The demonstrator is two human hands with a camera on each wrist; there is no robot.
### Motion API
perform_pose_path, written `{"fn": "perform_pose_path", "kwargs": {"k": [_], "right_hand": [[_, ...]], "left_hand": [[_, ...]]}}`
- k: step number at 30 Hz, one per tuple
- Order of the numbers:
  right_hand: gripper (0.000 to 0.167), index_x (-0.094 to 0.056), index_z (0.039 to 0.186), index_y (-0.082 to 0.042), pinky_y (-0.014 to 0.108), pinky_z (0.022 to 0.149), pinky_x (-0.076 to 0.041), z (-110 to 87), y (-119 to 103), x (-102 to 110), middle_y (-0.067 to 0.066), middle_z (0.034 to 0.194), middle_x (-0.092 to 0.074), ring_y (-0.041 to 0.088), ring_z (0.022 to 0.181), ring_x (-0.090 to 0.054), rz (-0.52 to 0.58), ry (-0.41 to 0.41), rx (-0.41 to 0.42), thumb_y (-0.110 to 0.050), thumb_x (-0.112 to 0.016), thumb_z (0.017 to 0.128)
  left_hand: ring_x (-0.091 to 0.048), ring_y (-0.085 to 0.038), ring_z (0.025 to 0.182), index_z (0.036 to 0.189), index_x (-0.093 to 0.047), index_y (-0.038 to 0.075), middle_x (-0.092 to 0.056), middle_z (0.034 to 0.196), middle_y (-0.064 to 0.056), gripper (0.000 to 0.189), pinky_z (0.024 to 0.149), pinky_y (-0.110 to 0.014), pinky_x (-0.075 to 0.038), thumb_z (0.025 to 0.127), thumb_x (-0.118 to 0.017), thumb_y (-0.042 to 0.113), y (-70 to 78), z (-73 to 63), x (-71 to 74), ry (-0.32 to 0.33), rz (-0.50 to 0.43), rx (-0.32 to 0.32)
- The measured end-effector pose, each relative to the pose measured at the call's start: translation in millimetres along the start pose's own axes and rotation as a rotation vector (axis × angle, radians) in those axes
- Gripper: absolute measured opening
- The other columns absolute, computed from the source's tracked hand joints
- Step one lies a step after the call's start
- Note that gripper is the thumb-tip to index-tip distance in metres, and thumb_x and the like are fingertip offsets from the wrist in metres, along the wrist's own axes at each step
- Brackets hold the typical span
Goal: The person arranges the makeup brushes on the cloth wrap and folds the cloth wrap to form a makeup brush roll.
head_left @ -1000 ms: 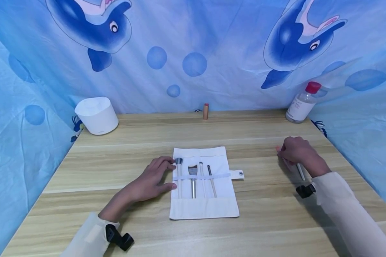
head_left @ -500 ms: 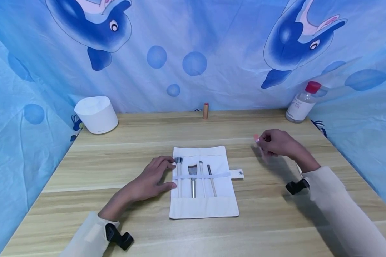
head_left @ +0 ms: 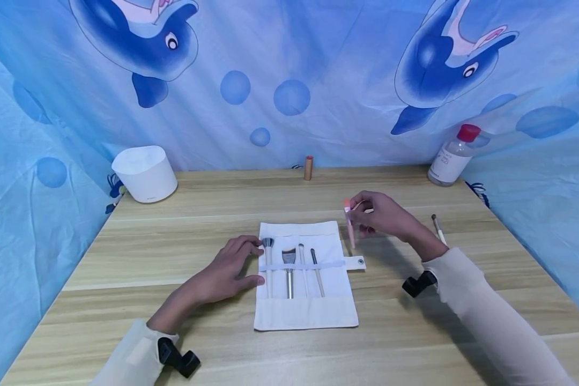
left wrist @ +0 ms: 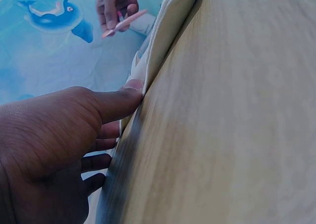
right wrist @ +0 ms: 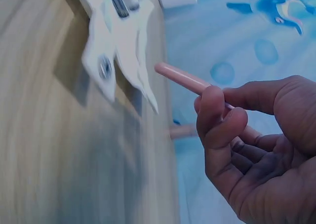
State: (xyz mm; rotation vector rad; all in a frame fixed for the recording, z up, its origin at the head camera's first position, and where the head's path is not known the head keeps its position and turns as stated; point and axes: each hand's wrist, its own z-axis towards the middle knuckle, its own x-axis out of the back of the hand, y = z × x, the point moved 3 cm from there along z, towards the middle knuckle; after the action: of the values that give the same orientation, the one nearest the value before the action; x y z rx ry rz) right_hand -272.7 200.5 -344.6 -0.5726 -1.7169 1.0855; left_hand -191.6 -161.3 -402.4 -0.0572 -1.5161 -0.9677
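A white cloth brush roll (head_left: 306, 313) lies unrolled on the wooden table, with several makeup brushes tucked under its elastic band (head_left: 335, 263). At its left edge rests my left hand (head_left: 222, 274), fingers spread and relaxed; the left wrist view shows the thumb (left wrist: 118, 105) touching the cloth rim. My right hand (head_left: 383, 217) pinches a pink makeup brush (head_left: 349, 228) between thumb and fingers, raised beside the roll's upper right corner. In the right wrist view the pink handle (right wrist: 180, 78) points out from the fingertips toward the roll's snap tab (right wrist: 102, 68).
Another brush (head_left: 438, 229) with a dark tip lies on the table behind my right forearm. Along the back stand a white round container (head_left: 147, 176), a small copper-coloured tube (head_left: 308, 168) and a red-capped bottle (head_left: 451, 158). A blue dolphin curtain (head_left: 347, 80) hangs behind.
My right hand has moved left from the table's right side to near the roll, carrying the pink brush, now held upright. The dark-tipped brush has come into view. The left hand stays put.
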Motion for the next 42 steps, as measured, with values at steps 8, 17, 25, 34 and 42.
{"fn": "perform_pose_path", "kwargs": {"k": [8,17,25,34,42], "right_hand": [[0.025,-0.056,0.118,-0.004,0.041,0.055,-0.052,9.9,-10.2,-29.6,0.016,0.096,-0.07,0.038,0.069,-0.067,-0.014,-0.031,0.006,-0.021,-0.063,0.1],[0.021,-0.056,0.116,-0.005,0.034,0.051,-0.048,13.9,-4.7,-51.6,0.013,0.094,-0.072,0.031,0.06,-0.066,0.017,-0.063,-0.031,-0.015,-0.063,0.099],[0.022,-0.057,0.119,-0.007,0.034,0.048,-0.047,6.5,3.9,-63.6,0.009,0.087,-0.073,0.024,0.054,-0.062,-0.011,-0.078,-0.065,-0.013,-0.062,0.099],[0.019,-0.058,0.113,-0.005,0.031,0.043,-0.042,-3.8,5.3,-69.1,0.011,0.084,-0.072,0.02,0.047,-0.055,0.011,-0.088,-0.101,-0.014,-0.064,0.098],[0.017,-0.064,0.106,-0.005,0.026,0.041,-0.031,-12.9,8.0,-70.8,0.009,0.076,-0.057,0.014,0.044,-0.04,-0.001,-0.12,-0.113,-0.019,-0.064,0.097]], "left_hand": [[-0.032,-0.029,0.139,0.128,-0.056,0.003,-0.039,0.149,-0.009,0.054,0.112,-0.053,-0.028,0.091,-0.075,0.038,1.0,0.2,0.9,0.003,0.007,0.003],[-0.032,-0.029,0.139,0.128,-0.056,0.003,-0.039,0.149,-0.009,0.055,0.112,-0.053,-0.028,0.091,-0.074,0.039,1.6,0.2,0.4,0.001,-0.002,-0.001],[-0.032,-0.029,0.139,0.127,-0.056,0.003,-0.039,0.149,-0.009,0.054,0.112,-0.053,-0.028,0.091,-0.074,0.038,1.3,0.2,0.6,0.001,0.001,-0.003],[-0.033,-0.03,0.138,0.127,-0.056,0.002,-0.04,0.148,-0.011,0.054,0.111,-0.054,-0.029,0.091,-0.075,0.037,1.4,-0.6,0.8,0.008,0.004,-0.011],[-0.033,-0.029,0.139,0.128,-0.056,0.002,-0.04,0.149,-0.011,0.054,0.111,-0.054,-0.028,0.091,-0.075,0.037,1.3,-0.6,0.6,0.004,0.002,-0.003]]}}
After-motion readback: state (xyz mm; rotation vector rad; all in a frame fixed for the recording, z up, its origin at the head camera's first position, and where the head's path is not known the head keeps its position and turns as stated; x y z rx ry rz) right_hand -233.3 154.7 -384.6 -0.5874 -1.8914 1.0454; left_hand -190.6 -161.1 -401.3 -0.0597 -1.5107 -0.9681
